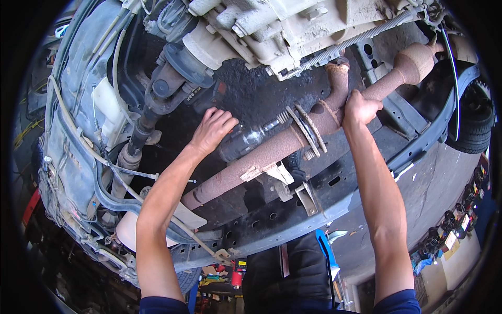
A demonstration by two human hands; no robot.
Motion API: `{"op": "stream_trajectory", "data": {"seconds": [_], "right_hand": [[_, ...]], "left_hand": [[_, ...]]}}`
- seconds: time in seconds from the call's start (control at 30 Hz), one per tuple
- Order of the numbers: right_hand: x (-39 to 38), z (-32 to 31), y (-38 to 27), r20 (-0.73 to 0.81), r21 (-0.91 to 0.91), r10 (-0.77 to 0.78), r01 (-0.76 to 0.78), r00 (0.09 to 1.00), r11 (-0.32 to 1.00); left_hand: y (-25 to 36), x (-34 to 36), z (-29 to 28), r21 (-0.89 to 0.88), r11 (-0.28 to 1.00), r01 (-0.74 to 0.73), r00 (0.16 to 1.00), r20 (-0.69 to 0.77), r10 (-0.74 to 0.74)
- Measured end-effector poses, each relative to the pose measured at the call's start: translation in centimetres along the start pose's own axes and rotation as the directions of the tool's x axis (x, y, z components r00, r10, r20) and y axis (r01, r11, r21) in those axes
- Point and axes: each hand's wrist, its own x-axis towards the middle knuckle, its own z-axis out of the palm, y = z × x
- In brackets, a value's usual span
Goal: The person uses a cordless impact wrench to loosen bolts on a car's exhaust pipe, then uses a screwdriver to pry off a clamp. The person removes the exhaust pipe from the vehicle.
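My left hand (pixel 214 125) is closed round the handle of a black-and-red power tool (pixel 235 146), partly hidden by my fingers. Its shiny socket extension (pixel 269 125) reaches the sprung bolt at a rusty exhaust flange (pixel 308 131). The rusty exhaust pipe (pixel 246 159) slants from lower left to upper right, with a branch rising beside the flange. My right hand (pixel 358 107) grips the pipe just right of that branch.
Overhead is a vehicle underside: pale casing (pixel 272 29), driveshaft (pixel 136 131), cables along the left, and a frame rail (pixel 314 204). A tyre (pixel 473 120) is at right; tools and containers (pixel 457 225) line the floor's edge at lower right.
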Motion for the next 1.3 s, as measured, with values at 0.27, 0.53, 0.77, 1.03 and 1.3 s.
{"op": "stream_trajectory", "data": {"seconds": [0.27, 0.53, 0.77, 1.03, 1.3], "right_hand": [[0.2, 0.1, 0.1, 0.013, 0.007, -0.001, 0.001, 1.000, 1.000], [0.0, 0.0, 0.0, 0.005, 0.005, 0.001, -0.001, 1.000, 1.000], [0.1, 0.1, 0.0, 0.003, -0.010, 0.012, -0.012, 1.000, 1.000], [0.3, 0.1, 0.0, 0.011, -0.002, 0.011, -0.011, 1.000, 1.000], [0.7, 0.4, 0.4, 0.001, -0.031, 0.010, -0.009, 1.000, 0.999]], "left_hand": [[-0.1, 0.1, -0.1, 0.019, 1.000, -0.017, 1.000, 0.007, 0.017], [-0.1, 0.1, -0.2, 0.025, 0.999, -0.019, 1.000, -0.015, 0.019], [-0.2, -0.6, -0.6, 0.023, 1.000, -0.015, 1.000, 0.018, 0.015], [-0.6, -1.5, -0.2, -0.188, 0.980, 0.060, 0.994, 0.106, -0.041], [-0.2, -3.0, -1.6, -0.286, 0.943, 0.170, 0.985, 0.038, -0.167]]}}
